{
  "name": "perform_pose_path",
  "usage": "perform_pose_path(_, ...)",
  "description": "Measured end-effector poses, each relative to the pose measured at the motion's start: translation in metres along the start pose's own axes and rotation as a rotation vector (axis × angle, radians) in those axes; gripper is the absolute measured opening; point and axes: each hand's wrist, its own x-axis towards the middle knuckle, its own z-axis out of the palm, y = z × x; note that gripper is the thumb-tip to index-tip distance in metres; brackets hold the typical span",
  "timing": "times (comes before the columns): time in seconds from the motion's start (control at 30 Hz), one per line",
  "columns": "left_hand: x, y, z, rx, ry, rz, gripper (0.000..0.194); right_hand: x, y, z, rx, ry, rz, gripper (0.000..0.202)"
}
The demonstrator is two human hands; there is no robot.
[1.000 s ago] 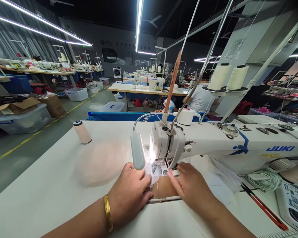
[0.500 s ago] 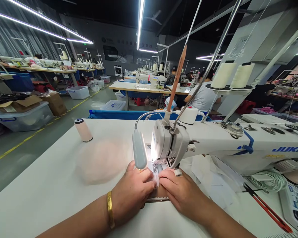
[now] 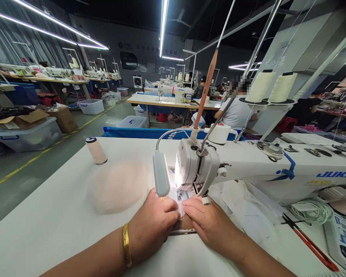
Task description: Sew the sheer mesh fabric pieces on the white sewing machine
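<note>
Under the needle of a white sewing machine (image 3: 190, 163) lies a small piece of thin white fabric (image 3: 181, 215). My left hand (image 3: 157, 221), with a gold bracelet (image 3: 127, 246) at the wrist, is closed on the fabric's left edge, fingers bent and pressed together. From the right, my right hand (image 3: 209, 219) holds the fabric's other side beside the presser foot, its fingers held together. The fingertips of both hands are close to the needle area. Part of the fabric is hidden by the fingers.
A lit lamp (image 3: 162, 175) hangs over my left hand. Left on the white table stand a peach thread cone (image 3: 96, 151) and a sheer pale fabric bundle (image 3: 118, 186). Red-handled tweezers (image 3: 314, 244) and a coiled cord (image 3: 310, 211) lie right. A person (image 3: 236, 109) sits ahead.
My right fingers have shifted slightly left, closer to my left fingertips. Both hands stay at the fabric by the needle. The view has barely moved.
</note>
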Motion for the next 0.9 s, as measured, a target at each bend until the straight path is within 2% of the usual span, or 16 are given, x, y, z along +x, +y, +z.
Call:
perform_pose_path(0.23,0.0025,0.0054,-0.0004,0.017,-0.004,0.002,0.025,0.0004,-0.0015,-0.0001,-0.049,-0.038,0.051,0.043)
perform_pose_path(0.9,0.0006,0.0066,0.0002,0.032,0.005,-0.016,0.023,-0.0020,0.0001,0.0039,-0.032,-0.008,0.053,0.047)
